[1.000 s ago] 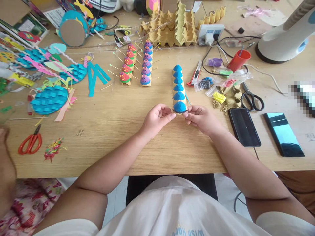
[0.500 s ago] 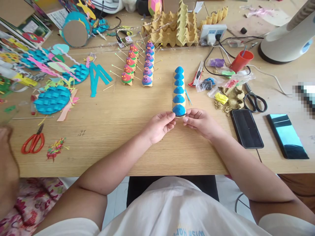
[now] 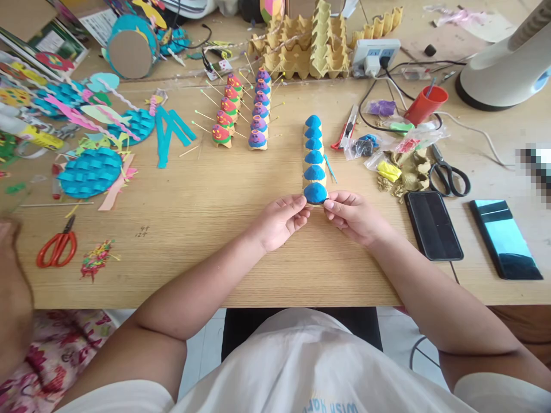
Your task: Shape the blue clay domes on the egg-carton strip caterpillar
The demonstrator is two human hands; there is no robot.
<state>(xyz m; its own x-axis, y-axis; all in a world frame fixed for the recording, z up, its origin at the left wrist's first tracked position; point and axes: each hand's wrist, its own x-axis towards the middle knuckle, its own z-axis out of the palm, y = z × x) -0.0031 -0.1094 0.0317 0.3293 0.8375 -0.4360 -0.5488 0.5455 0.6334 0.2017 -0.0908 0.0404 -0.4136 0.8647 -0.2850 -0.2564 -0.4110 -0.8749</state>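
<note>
- Left hand [image 3: 282, 221] and right hand [image 3: 355, 217] pinch the dark strip [image 3: 317, 203] at the near end of the blue-domed carton row [image 3: 314, 172], on the table [image 3: 206, 275].
- Uneven pulling could — perhaps — tear or tilt the strip.

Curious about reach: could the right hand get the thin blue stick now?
Probably yes: the thin blue stick lies just beyond the right hand, nothing between, though that hand is busy at the blue row.

Matt beside gloss
Matt blue domes [image 3: 315, 193] are backed by a papery pulp strip [image 3: 306, 182]; wood grain is shown by the tabletop [image 3: 193, 235], gloss by the reflecting phone [image 3: 505, 236].
</note>
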